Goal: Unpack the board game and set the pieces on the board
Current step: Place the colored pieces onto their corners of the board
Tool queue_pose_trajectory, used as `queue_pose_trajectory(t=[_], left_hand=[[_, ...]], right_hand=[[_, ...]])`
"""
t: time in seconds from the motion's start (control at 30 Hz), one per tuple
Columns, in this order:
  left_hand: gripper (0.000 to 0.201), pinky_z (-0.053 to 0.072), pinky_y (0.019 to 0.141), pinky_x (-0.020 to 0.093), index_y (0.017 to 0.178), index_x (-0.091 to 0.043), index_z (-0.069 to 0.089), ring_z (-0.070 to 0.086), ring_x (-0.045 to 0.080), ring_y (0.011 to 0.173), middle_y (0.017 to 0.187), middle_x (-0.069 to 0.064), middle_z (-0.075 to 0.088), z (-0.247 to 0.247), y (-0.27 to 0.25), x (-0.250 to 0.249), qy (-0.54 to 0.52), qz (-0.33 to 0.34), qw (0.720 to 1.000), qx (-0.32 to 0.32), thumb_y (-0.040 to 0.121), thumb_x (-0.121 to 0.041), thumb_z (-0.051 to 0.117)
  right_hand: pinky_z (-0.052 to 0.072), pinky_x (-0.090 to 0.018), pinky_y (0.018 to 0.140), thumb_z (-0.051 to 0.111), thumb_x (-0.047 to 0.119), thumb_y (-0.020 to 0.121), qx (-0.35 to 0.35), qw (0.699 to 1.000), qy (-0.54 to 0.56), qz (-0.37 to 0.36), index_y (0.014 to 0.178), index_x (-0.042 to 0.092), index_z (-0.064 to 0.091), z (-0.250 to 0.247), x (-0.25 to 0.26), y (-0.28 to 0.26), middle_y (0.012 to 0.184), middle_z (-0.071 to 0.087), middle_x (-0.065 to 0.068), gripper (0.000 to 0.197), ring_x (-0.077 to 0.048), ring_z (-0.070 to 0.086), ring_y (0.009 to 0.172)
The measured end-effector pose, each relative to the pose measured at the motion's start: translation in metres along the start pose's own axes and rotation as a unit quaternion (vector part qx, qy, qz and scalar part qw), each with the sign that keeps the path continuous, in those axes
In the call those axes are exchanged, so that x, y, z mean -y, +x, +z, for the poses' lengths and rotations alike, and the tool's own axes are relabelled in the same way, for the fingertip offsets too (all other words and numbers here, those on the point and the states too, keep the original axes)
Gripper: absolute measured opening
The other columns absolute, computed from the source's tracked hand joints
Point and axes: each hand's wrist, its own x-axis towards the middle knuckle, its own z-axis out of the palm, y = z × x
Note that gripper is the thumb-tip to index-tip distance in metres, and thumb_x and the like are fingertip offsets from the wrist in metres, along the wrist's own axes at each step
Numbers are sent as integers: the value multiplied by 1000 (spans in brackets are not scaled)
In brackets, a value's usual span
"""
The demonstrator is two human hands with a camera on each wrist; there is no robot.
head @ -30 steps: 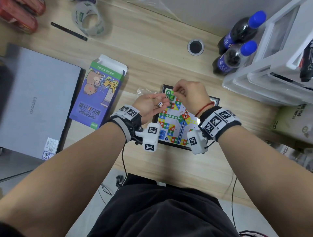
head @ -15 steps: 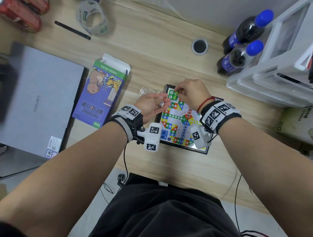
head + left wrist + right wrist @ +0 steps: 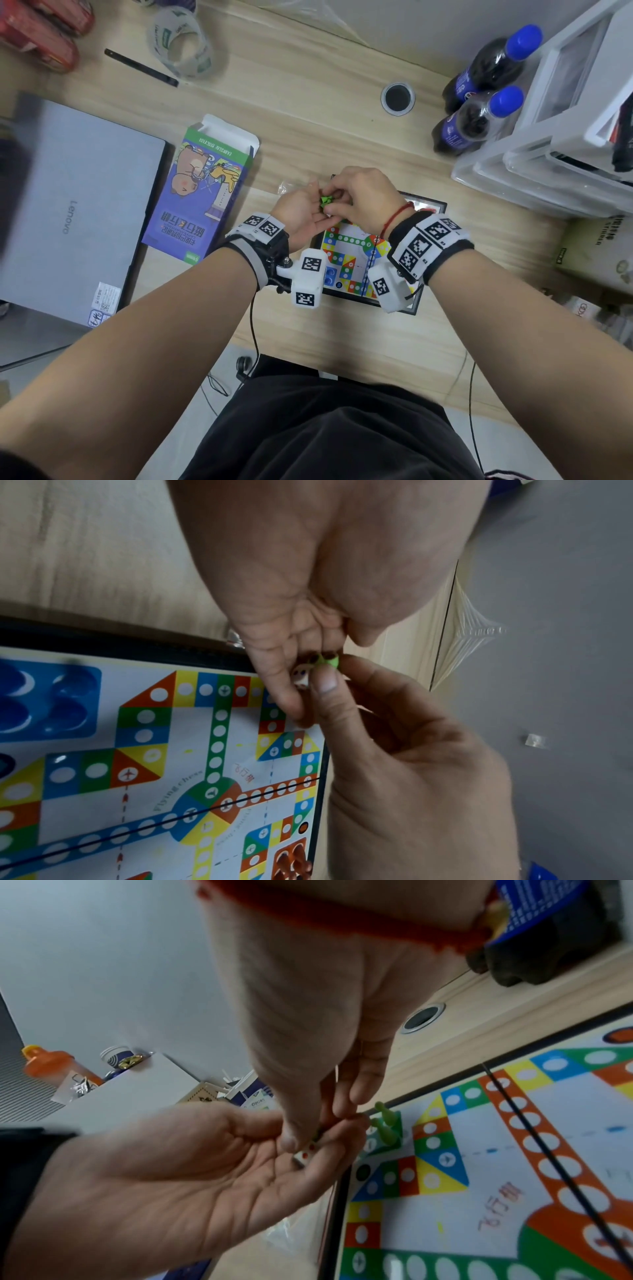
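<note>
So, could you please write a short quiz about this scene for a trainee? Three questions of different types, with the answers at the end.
1. True or false: the left hand lies palm up with a white die on it.
2. What colour is the piece that the fingers of the right hand pinch? A red, B green, C blue.
3. Which thing lies on the table between the laptop and the board?
Key: 1 true; 2 B; 3 the game box.
</note>
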Motion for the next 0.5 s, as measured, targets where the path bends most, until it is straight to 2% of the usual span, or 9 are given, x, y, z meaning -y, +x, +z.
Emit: queue_pose_trajectory(t=[0.07,0.17,0.33,0.4,0.5], left_hand=[[45,61,71,27,126,0,53,66,19,91,102,12,67,0,-2,-1,-2,-2,1000,5,106,-33,30],[35,58,84,31,126,2,53,65,23,96,107,15,66,-3,-4,-2,-6,-11,1000,24,105,-22,37],[37,52,97,34,133,6,50,59,32,118,126,23,60,-6,-6,1,12,-26,998,57,101,-11,43],[34,49,101,34,129,5,54,60,30,116,121,21,63,-6,-7,1,22,-18,997,68,99,-7,44],[26,52,96,28,121,1,57,65,22,100,106,15,66,-7,-6,-1,32,1,997,72,100,-3,42]], right_hand=[[50,-38,83,70,23,80,-5,1000,-1,10,98,18,70,4,1,0,95,66,-4,19,-21,63,86],[50,-37,82,66,19,82,-5,1000,-18,22,92,16,69,7,0,3,95,65,-5,11,-24,62,89],[49,-39,84,65,19,82,32,998,-27,38,94,14,68,5,-5,5,102,62,-7,13,-25,60,92],[49,-37,84,65,17,82,36,999,-21,34,92,14,68,2,-4,6,101,63,-6,10,-24,61,91],[50,-35,82,64,17,83,6,999,6,40,90,14,67,-3,-5,4,92,69,-4,9,-22,64,87]])
